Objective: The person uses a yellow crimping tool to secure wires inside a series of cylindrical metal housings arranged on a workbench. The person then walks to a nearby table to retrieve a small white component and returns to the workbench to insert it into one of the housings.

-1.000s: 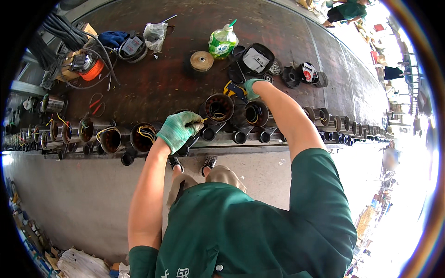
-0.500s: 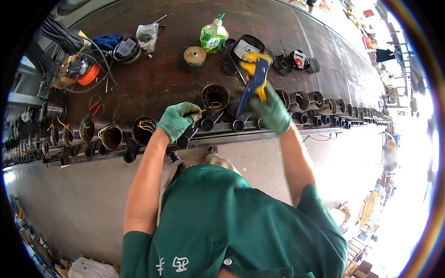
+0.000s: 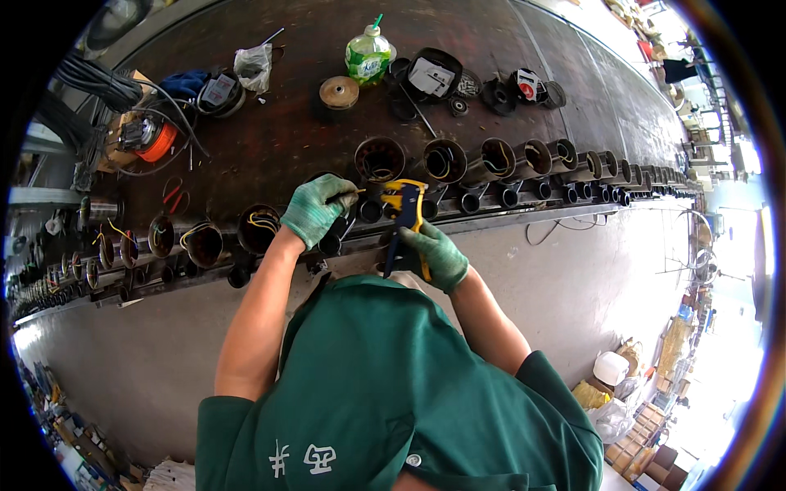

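Note:
My left hand (image 3: 313,213), in a green glove, pinches a thin yellow wire (image 3: 359,191) at its fingertips, over the row of metal tubes. Gloved in the same green, my right hand (image 3: 440,257) is wrapped round the handles of a yellow-and-blue wire stripper (image 3: 407,214). The stripper's yellow head points up and to the left, a short gap from the wire end. Just behind them stands an open metal cylinder (image 3: 380,158) with a dark, ribbed inside. To its right is another cylinder (image 3: 443,160) with wires coiled inside.
More cylinders with yellow wires, such as one at left (image 3: 259,228), line the bench edge, with narrow black tubes (image 3: 468,202) before them. On the dark bench (image 3: 270,147) are a green-labelled bottle (image 3: 368,56), a round brown part (image 3: 339,92), red-handled scissors (image 3: 173,191) and an orange spool (image 3: 157,143).
My right hand has brought the wire stripper down and left, from above the bench to beside my left hand. The left hand keeps its pinch on the wire. The view has shifted slightly.

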`<state>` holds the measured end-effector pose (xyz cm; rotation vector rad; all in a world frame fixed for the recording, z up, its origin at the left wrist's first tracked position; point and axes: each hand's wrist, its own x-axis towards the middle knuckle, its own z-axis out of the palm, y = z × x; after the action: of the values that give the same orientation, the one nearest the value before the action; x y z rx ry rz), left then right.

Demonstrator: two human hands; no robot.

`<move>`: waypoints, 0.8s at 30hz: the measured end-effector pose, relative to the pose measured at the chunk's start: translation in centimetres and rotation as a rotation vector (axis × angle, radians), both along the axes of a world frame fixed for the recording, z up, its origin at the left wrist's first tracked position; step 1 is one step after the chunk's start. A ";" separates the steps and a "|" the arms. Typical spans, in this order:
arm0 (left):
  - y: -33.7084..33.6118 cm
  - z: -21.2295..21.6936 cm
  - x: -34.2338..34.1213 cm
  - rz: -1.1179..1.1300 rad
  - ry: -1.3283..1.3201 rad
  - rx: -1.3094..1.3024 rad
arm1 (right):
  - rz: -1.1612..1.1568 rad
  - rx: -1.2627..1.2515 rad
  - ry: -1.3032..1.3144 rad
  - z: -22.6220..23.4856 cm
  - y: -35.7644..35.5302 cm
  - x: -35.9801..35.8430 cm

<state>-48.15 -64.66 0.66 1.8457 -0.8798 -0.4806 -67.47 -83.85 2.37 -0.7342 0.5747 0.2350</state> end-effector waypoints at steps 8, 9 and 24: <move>0.2 -0.3 0.0 0.007 0.030 -0.036 | 0.083 0.120 -0.042 0.3 1.8 1.7; 0.1 -0.4 0.0 0.002 0.006 -0.035 | 0.070 0.124 -0.048 -0.2 1.7 1.6; 0.2 -0.5 -0.8 0.022 -0.021 -0.041 | 0.072 0.119 -0.044 -0.8 1.1 1.6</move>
<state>-48.95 -64.47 0.13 1.8242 -0.8767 -0.4279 -65.89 -82.71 1.56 -0.6439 0.4880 0.3167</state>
